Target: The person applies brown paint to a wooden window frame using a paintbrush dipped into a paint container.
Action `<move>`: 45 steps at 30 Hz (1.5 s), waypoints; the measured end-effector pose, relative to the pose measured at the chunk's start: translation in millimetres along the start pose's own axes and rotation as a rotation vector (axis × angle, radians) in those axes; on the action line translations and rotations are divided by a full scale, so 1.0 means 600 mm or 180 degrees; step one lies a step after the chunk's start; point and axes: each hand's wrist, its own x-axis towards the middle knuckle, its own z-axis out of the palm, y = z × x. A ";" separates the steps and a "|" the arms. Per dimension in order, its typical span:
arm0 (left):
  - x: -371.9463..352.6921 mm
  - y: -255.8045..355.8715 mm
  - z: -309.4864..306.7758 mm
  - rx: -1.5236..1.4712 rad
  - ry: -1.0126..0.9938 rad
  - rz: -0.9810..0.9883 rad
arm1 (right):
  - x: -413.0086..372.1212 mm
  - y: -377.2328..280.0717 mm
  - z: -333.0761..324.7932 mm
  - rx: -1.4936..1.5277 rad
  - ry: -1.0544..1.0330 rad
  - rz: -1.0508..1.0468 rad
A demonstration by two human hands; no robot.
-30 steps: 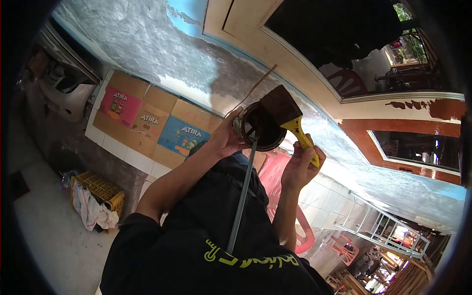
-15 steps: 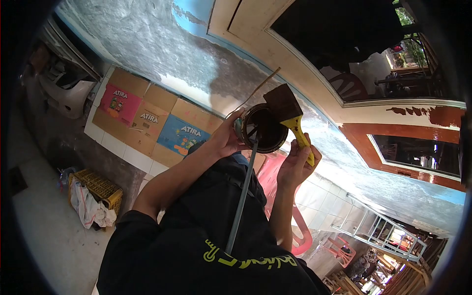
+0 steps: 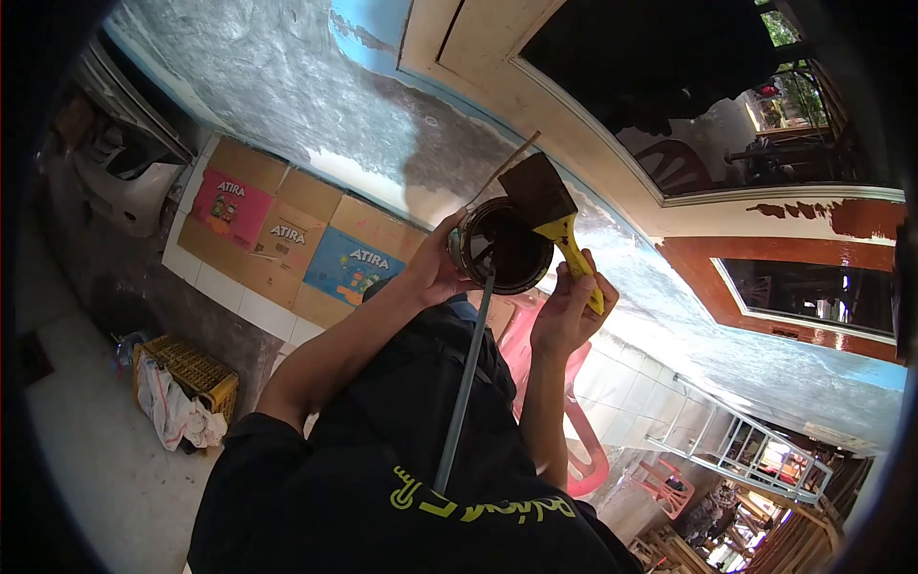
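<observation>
My left hand grips the side of a round tin of dark brown paint, held up in front of me. A thin stick leans out of the tin's far rim. My right hand holds the yellow handle of a wide paintbrush. Its brown-coated bristles rest against the tin's right rim. A grey metal rod runs from the tin down toward my black shirt.
A wooden window frame at the right is partly painted glossy brown, the part above it bare wood. Flattened ATIRA cartons lie on the tiled floor. A yellow crate with cloths, a pink plastic chair and a ladder stand below.
The brush has tipped and slid a little along the tin's rim, and my right hand has moved slightly left. The tin stays held in the same place.
</observation>
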 end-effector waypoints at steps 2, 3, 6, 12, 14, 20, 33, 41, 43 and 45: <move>0.001 -0.001 -0.001 -0.0032 -0.0012 0.0030 | 0.000 0.000 0.001 0.0031 0.0014 0.0013; 0.001 -0.002 -0.001 -0.0049 -0.0018 0.0048 | -0.001 -0.001 0.002 0.0049 0.0046 0.0025; 0.004 -0.004 -0.009 -0.0019 -0.0016 0.0038 | -0.001 -0.003 0.007 0.0115 0.0159 -0.0017; -0.004 -0.002 0.007 0.0010 -0.0105 -0.0019 | 0.003 0.005 0.004 0.0014 0.0080 -0.0065; -0.002 -0.004 0.003 0.0050 -0.0114 -0.0043 | 0.004 0.007 0.006 -0.0003 0.0066 -0.0120; -0.004 -0.005 0.005 0.0132 -0.0039 -0.0148 | 0.013 0.005 0.014 -0.0259 -0.0099 -0.0306; 0.009 -0.016 -0.013 0.0067 -0.0044 -0.0215 | 0.056 -0.050 0.020 0.0472 0.0207 0.0103; 0.002 -0.006 0.023 0.0083 -0.0006 -0.0018 | 0.091 -0.137 -0.024 0.0790 0.0698 -0.0135; 0.007 -0.004 0.019 0.0158 0.0006 -0.0061 | 0.095 -0.160 -0.028 0.0758 0.0740 -0.0276; 0.012 -0.006 0.019 0.0143 -0.0002 -0.0107 | 0.097 -0.174 -0.030 0.0778 0.0848 -0.0350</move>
